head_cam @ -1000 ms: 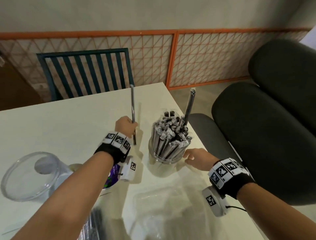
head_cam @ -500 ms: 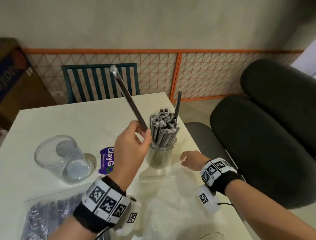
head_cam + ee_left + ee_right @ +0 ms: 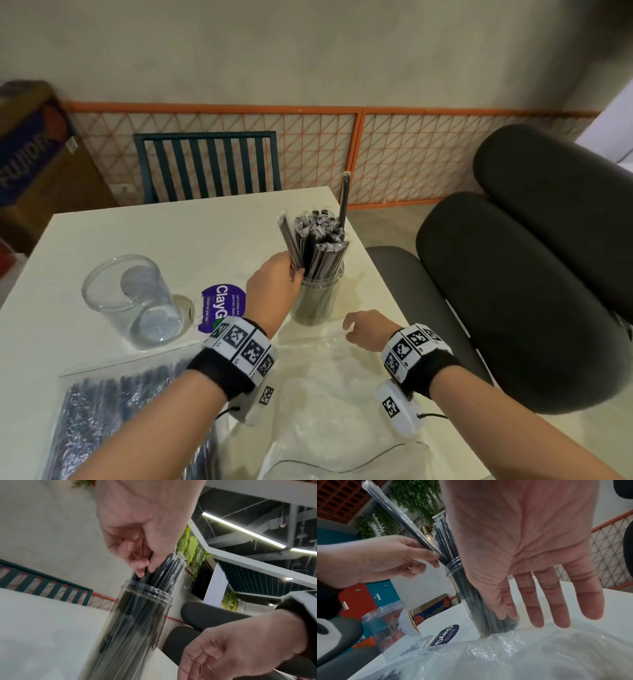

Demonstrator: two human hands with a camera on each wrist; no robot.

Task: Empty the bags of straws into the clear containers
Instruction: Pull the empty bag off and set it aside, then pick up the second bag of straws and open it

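**Straws at the full jar: your hands and the table**

1. Table [image 3: 212, 240]: white top, carrying every item below. A teal slatted chair [image 3: 205, 164] stands at its far edge and dark padded seats [image 3: 513, 291] run along its right edge.
2. Full bag [image 3: 113, 421]: clear, packed with dark straws, lying flat at the near left corner.
3. Empty bag [image 3: 329, 404]: crumpled clear plastic along the near edge, between your forearms.
4. Empty jar [image 3: 132, 301]: clear, upright, open-topped, toward the left edge.
5. Full jar [image 3: 317, 301]: clear, upright near the right edge, crowded with wrapped dark straws [image 3: 320, 240] that rise well above its rim; one stands taller than the rest at the far side.
6. Purple sticker [image 3: 221, 308]: flat on the top between the two jars.
7. Your left hand [image 3: 274, 284]: just above the full jar's rim on its left side, thumb and fingertips pinching one wrapped straw [image 3: 290, 240], which leans left with its lower end among the others in the jar.
8. Your right hand [image 3: 368, 329]: near the full jar's base on the right, over the empty bag, fingers straight and slightly spread, gripping nothing.
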